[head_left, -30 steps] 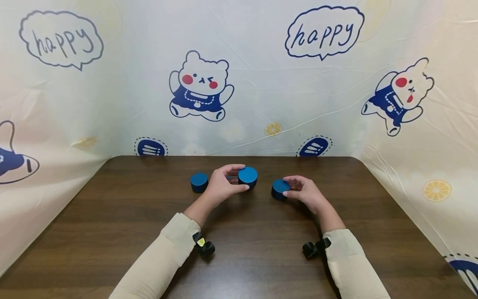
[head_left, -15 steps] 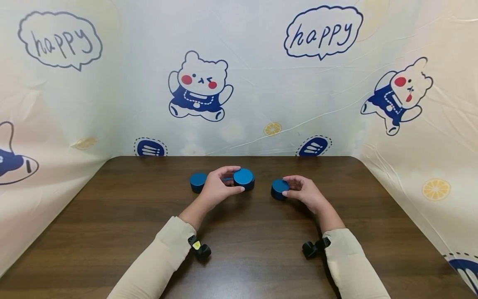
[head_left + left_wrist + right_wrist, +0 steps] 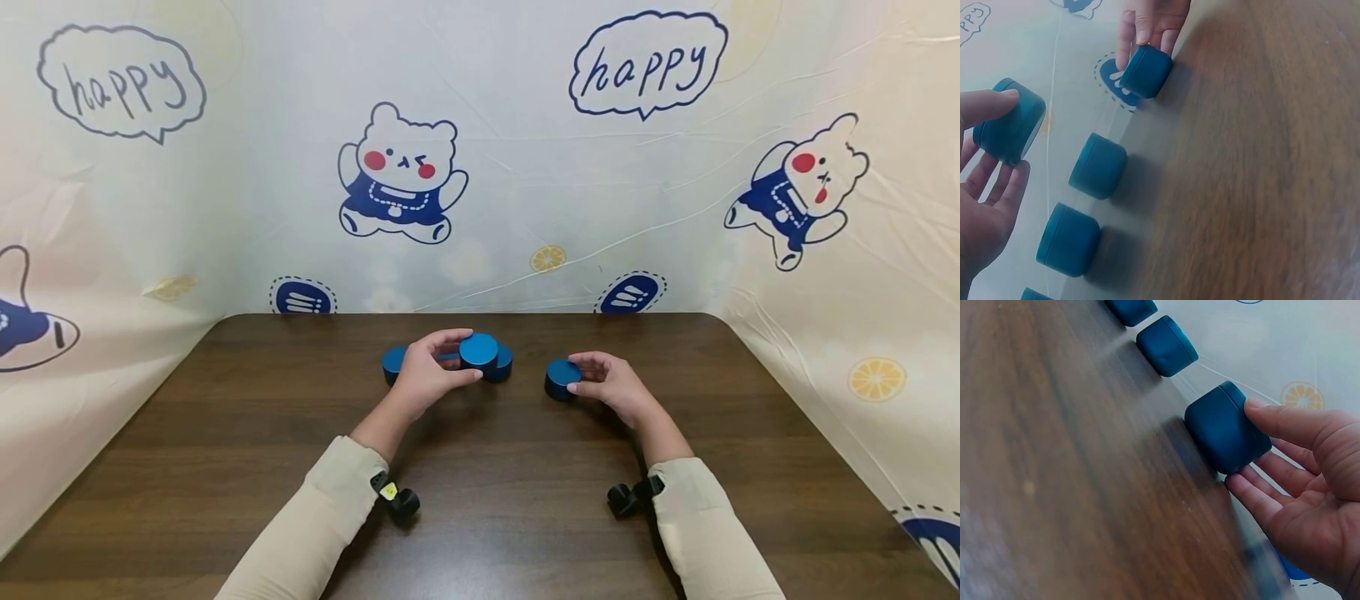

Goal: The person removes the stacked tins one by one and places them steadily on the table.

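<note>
My left hand [image 3: 433,369] grips a short blue cylinder [image 3: 478,352] between thumb and fingers. In the left wrist view that held cylinder [image 3: 1013,122] is off the table and tilted, part of its pale underside showing. To the right, my right hand [image 3: 611,387] holds a second blue cylinder [image 3: 562,380] by its side; this one stands on the table. Behind the lifted piece another blue cylinder [image 3: 502,365] is partly hidden, and one more [image 3: 393,365] stands left of my left hand. Between them, a further cylinder [image 3: 1069,240] is mostly covered by that hand in the head view.
The brown wooden table [image 3: 510,517] has its far edge just beyond the cylinders. A pale printed cloth [image 3: 517,167] hangs behind and along both sides. Each wrist carries a small black camera [image 3: 405,503].
My left hand has moved left with its cylinder, uncovering more of the one behind and covering more of the leftmost one. My right hand and its cylinder stay put.
</note>
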The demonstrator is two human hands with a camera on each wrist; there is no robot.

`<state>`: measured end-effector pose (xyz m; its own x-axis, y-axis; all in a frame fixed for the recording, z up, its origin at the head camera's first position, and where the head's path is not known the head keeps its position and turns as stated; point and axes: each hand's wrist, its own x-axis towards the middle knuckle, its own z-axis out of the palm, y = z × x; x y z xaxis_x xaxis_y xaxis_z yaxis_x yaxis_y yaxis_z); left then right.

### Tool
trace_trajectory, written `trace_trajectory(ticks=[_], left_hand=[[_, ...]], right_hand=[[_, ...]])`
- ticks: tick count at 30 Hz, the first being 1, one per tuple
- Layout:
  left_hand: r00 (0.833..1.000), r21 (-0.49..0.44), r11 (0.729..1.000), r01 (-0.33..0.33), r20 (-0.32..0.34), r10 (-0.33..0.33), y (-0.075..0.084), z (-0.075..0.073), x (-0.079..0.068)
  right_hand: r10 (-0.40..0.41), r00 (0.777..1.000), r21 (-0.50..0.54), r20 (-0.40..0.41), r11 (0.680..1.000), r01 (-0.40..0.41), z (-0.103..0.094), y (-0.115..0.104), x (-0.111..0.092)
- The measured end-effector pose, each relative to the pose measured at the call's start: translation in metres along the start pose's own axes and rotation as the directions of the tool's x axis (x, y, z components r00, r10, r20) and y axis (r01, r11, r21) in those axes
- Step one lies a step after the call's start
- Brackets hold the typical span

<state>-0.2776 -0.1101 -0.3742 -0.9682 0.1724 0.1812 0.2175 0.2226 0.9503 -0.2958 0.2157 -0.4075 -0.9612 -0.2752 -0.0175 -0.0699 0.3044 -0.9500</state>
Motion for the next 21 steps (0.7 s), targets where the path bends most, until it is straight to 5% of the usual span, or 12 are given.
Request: trace_trajectory(ticks=[21], left_hand=[[0.998,0.011,0.999,-0.031,-0.049,0.031,-0.003,-0.025,-0.007]], right_hand=[[0.002,1.000,-0.001,-0.002,1.000,-0.002,0.000,0.000,0.001]])
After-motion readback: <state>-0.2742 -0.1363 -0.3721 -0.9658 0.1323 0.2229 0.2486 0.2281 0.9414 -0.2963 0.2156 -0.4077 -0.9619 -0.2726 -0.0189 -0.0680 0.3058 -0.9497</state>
